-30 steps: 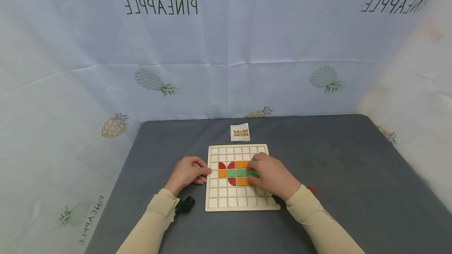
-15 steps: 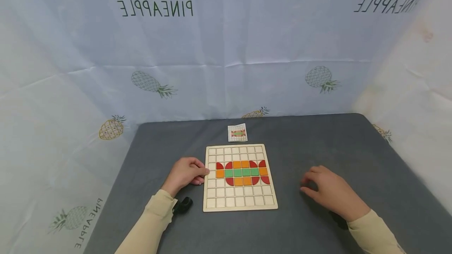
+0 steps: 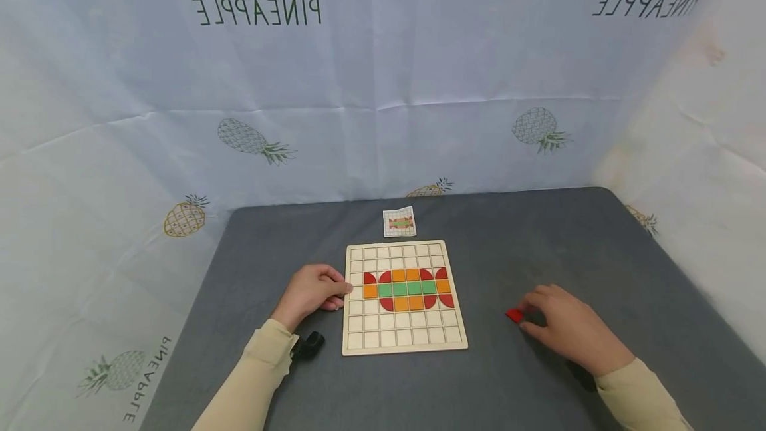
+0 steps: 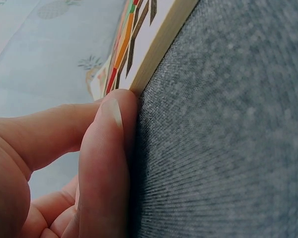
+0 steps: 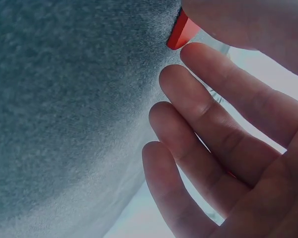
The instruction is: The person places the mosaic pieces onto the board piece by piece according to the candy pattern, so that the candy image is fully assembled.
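Note:
A square wooden grid board lies on the table, with red, orange and green pieces set across its middle rows. At its left edge, my left hand holds the rim with thumb and finger; in the left wrist view the fingertips meet the board's side. Off to the right of the board, my right hand pinches a small red piece between thumb and index finger. The right wrist view shows that red piece partly covered by the thumb, the other fingers loosely extended.
Behind the board lies a small paper card printed with a coloured grid pattern. The dark grey table is enclosed by pineapple-print cloth. A black wrist device sits beside the left wrist.
My right hand has left the board, moved right, and pinched the red piece. More red and orange pieces on the board's right side are uncovered. The left hand stays at the edge.

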Demonstrator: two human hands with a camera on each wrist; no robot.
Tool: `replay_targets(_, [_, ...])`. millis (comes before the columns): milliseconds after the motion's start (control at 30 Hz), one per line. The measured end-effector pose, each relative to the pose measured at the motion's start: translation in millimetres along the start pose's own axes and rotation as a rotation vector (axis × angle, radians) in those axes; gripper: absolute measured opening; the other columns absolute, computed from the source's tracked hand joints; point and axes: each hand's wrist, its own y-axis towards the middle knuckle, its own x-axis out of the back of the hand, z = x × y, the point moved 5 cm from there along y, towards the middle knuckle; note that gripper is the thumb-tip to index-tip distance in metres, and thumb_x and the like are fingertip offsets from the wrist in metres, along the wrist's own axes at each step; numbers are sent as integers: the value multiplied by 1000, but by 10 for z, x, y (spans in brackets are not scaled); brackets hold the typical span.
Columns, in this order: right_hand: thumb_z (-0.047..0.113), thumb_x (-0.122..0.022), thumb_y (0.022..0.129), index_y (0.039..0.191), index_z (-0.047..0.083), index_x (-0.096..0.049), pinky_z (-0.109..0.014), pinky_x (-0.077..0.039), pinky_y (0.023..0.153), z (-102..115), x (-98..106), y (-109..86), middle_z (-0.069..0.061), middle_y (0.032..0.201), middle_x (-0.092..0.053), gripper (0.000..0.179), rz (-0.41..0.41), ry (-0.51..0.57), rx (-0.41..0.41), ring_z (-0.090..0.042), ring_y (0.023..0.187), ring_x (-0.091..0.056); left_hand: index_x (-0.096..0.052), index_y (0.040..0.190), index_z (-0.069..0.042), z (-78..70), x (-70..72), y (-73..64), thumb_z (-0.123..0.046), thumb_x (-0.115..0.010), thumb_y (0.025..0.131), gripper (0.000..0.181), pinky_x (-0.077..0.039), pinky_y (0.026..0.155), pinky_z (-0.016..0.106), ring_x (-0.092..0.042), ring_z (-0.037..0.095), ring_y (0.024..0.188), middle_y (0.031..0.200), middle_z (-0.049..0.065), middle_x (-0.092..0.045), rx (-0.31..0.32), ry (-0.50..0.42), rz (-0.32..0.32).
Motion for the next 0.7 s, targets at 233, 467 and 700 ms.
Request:
replay_targets(233, [22, -95, 82, 95, 25, -76, -41, -59, 74, 16, -13, 34, 13, 94, -67, 24, -27, -14, 23, -15, 92, -64, -76, 101, -7, -1, 4, 8, -21, -91, 89, 24, -65, 62, 29, -75, 14, 65, 78, 7, -78, -3, -1, 4])
replay_targets(467, [26, -95, 82, 90, 28, -74, -40, -59, 73, 27, -34, -28, 12, 93, -66, 23, 35, -5, -23, -13, 90, -64, -76, 101, -7, -11, -4, 1, -22, -91, 89, 23, -65, 62, 29, -76, 14, 65, 78, 7, -78, 3, 6, 5])
replay_targets(700, [27, -94, 83, 89, 32, -74, -35, -58, 71, 101, -60, -93, 16, 94, -64, 21, 58, 20, 14, -9, 89, -63, -76, 101, -6, -14, 12, -1, -20, -90, 90, 23, -65, 63, 28, -76, 14, 66, 80, 7, -78, 10, 7, -4])
